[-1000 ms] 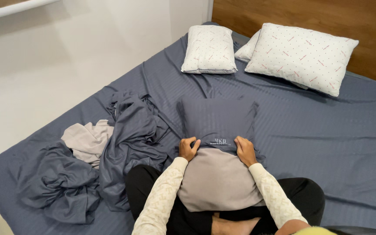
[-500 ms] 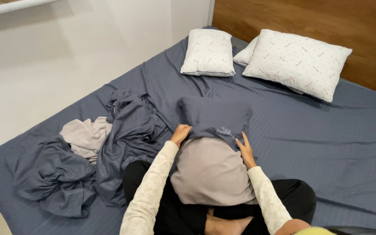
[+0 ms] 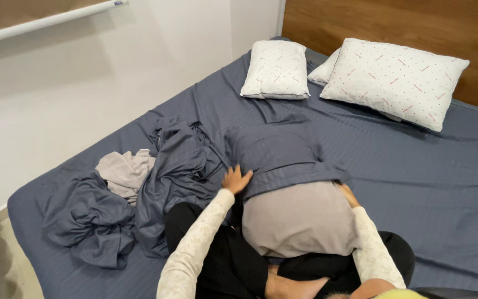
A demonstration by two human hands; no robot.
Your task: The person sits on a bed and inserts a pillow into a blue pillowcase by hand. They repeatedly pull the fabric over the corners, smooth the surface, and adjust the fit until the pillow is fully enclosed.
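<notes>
I sit cross-legged on a bed with a beige pillow (image 3: 299,221) resting on my lap. A dark blue-grey pillowcase (image 3: 275,152) covers the pillow's far half. My left hand (image 3: 235,180) grips the pillowcase's open edge on the left side. Its right edge is held by my right hand (image 3: 348,194), which is partly hidden behind the pillow. Both sleeves are cream with a fine pattern.
A heap of dark blue-grey bedding (image 3: 178,171) and a beige cloth (image 3: 124,170) lie to my left. Three white patterned pillows (image 3: 276,69) (image 3: 396,80) lean near the wooden headboard (image 3: 416,25). A white wall (image 3: 84,83) runs along the bed's left side.
The pillowcase opening has been drawn farther down the pillow toward me. My hands have spread apart to the pillow's two sides.
</notes>
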